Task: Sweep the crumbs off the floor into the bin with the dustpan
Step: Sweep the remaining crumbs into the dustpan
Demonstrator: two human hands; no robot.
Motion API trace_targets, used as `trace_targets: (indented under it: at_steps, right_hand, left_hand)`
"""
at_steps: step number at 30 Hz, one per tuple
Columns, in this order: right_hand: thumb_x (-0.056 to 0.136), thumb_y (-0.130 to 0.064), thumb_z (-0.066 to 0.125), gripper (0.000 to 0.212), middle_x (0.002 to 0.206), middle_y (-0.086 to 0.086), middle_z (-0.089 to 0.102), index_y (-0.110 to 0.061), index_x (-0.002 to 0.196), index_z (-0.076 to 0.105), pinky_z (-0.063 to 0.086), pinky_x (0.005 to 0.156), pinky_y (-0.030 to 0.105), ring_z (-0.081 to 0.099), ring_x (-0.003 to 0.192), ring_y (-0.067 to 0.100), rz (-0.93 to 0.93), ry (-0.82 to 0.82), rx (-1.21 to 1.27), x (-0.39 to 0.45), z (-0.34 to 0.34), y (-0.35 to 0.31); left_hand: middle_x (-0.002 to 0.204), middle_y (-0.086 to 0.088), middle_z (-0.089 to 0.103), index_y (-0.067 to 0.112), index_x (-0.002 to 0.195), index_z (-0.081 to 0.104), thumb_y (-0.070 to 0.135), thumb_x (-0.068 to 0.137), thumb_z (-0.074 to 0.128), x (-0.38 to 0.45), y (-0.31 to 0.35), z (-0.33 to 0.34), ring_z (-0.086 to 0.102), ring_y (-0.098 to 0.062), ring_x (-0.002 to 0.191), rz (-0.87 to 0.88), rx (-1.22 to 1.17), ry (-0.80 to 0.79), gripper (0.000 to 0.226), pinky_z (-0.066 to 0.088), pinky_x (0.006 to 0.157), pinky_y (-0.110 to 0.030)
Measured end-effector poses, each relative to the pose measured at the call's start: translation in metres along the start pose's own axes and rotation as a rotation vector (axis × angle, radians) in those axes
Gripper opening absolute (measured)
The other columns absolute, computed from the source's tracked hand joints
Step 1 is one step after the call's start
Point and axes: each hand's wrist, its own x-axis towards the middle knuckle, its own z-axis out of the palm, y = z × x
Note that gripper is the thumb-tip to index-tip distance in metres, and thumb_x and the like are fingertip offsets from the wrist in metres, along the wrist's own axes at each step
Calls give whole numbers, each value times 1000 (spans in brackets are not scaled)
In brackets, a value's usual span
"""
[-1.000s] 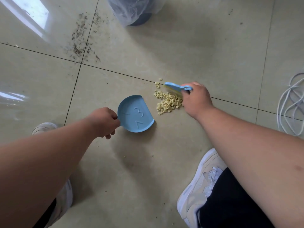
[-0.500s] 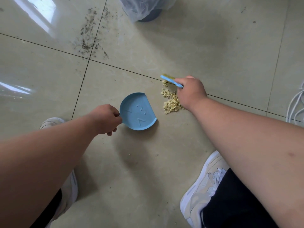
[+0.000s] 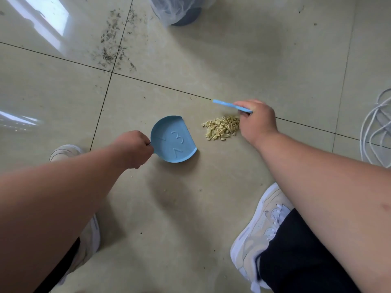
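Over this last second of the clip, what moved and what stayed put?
The right hand swept the small blue brush through the crumbs, gathering the loose bits at the far side into one tighter pile, now with open floor between it and the dustpan. Nothing was picked up or let go. The left hand holds the empty dustpan on the floor as before; the bin has not moved.

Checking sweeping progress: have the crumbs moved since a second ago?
Yes. Strays that touched the grout line are pulled toward the person; the crumbs now sit in one pile clear of it, still outside the dustpan.
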Motion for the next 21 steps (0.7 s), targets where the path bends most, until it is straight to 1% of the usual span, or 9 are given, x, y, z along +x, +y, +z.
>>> trace_targets:
  at_steps: [3, 6, 8, 9, 11, 12, 17, 19, 21]
  right_hand:
    - [94, -4, 56, 35, 120, 10, 70, -14, 121, 76, 37, 89, 12, 65, 110, 26, 142, 116, -23, 0, -7, 13]
    - [96, -9, 52, 35, 124, 14, 65, -14, 124, 73, 41, 90, 23, 62, 111, 31, 246, 140, -129, -6, -17, 34]
    - [96, -9, 49, 34, 123, 17, 63, -11, 121, 72, 41, 84, 27, 61, 108, 35, 299, 101, -200, -14, -19, 46]
    - [96, -8, 49, 32, 121, 18, 63, -10, 119, 71, 41, 82, 30, 61, 106, 37, 309, 73, -228, -18, -19, 51]
    - [95, -9, 49, 27, 117, 19, 63, -9, 111, 71, 40, 77, 32, 60, 102, 37, 296, 12, -255, -25, -15, 54]
    - [95, -10, 50, 26, 115, 19, 63, -10, 109, 71, 41, 77, 32, 60, 100, 38, 273, -16, -252, -29, -11, 54]
    - [93, -16, 55, 23, 110, 17, 63, -10, 108, 71, 51, 83, 35, 62, 95, 36, 128, -114, -212, -41, 10, 32]
    - [93, -18, 56, 21, 111, 15, 62, -10, 107, 70, 54, 85, 37, 61, 98, 36, 96, -147, -193, -45, 20, 18]
    - [92, -19, 58, 21, 112, 12, 61, -14, 109, 69, 54, 86, 37, 59, 102, 35, 65, -208, -182, -49, 31, 3]
  left_hand:
    - [71, -22, 76, 8, 63, 62, 20, 92, 57, -2, 10, 0, 71, -31, 48, -7, 20, 1, 31, 46, 49, -20]
    - [65, -19, 76, 5, 66, 66, 17, 92, 56, -5, 25, -2, 67, -28, 47, -13, 36, 11, 30, 50, 52, -23]
    - [72, -18, 79, 2, 76, 73, 15, 95, 56, -8, 39, -3, 74, -31, 59, -9, 64, -4, 29, 60, 59, -31]
    - [79, -18, 80, 0, 82, 76, 12, 96, 56, -9, 46, -4, 78, -32, 70, -2, 91, -24, 28, 65, 69, -37]
    - [87, -17, 82, -5, 89, 78, 7, 96, 54, -11, 56, -4, 80, -34, 84, -1, 130, -47, 28, 66, 85, -46]
    - [88, -17, 83, -6, 90, 79, 6, 97, 53, -13, 60, -4, 80, -35, 86, -3, 131, -49, 29, 66, 88, -46]
    - [91, -17, 82, -4, 92, 79, 6, 99, 54, -13, 72, 1, 80, -35, 89, -5, 132, -35, 28, 66, 87, -44]
    - [89, -17, 80, 1, 93, 77, 13, 102, 56, -12, 74, 2, 81, -35, 85, -4, 103, -24, 26, 67, 79, -42]
    - [86, -15, 81, 0, 92, 77, 11, 101, 54, -13, 75, 1, 81, -34, 85, -9, 129, -23, 27, 67, 81, -42]
